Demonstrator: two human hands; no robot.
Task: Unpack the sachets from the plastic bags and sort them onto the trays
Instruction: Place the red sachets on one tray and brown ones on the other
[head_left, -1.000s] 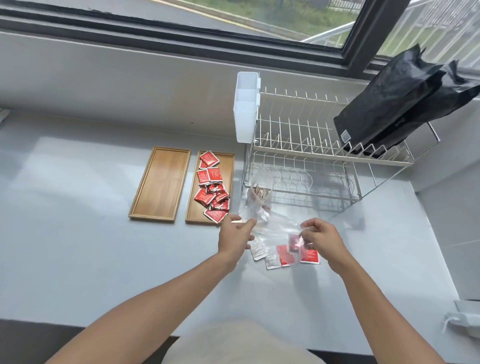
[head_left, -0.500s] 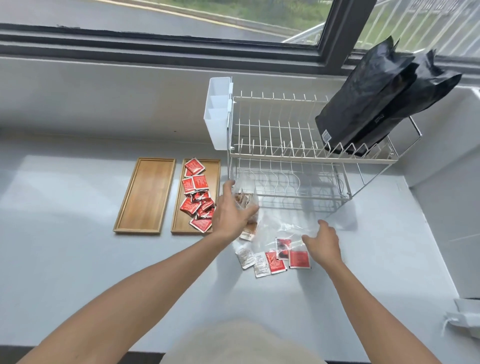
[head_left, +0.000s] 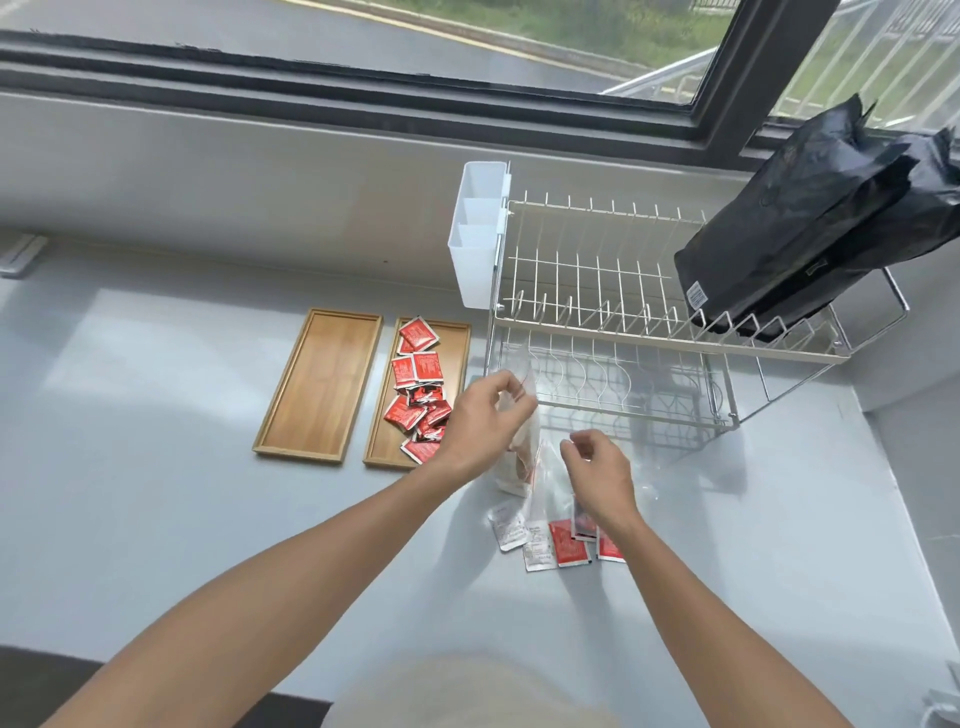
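Two wooden trays lie side by side on the grey counter. The left tray (head_left: 321, 385) holds nothing; the right tray (head_left: 459, 343) carries several red sachets (head_left: 418, 395). My left hand (head_left: 480, 423) pinches the top edge of a clear plastic bag (head_left: 522, 457) with pale and brown sachets inside, held upright in front of the dish rack. My right hand (head_left: 597, 475) has its fingers curled and pinches the clear plastic beside it. Loose white sachets (head_left: 511, 527) and red sachets (head_left: 569, 543) lie on the counter just under my right wrist.
A white wire dish rack (head_left: 613, 312) stands behind the bag, with a white plastic holder (head_left: 475, 239) on its left end and black bags (head_left: 810, 228) leaning on its right end. A grey wall and window ledge run along the back.
My left hand has lifted the bag of sachets upright. My right hand has left the loose sachets and come up to the bag's plastic. The view has shifted slightly.
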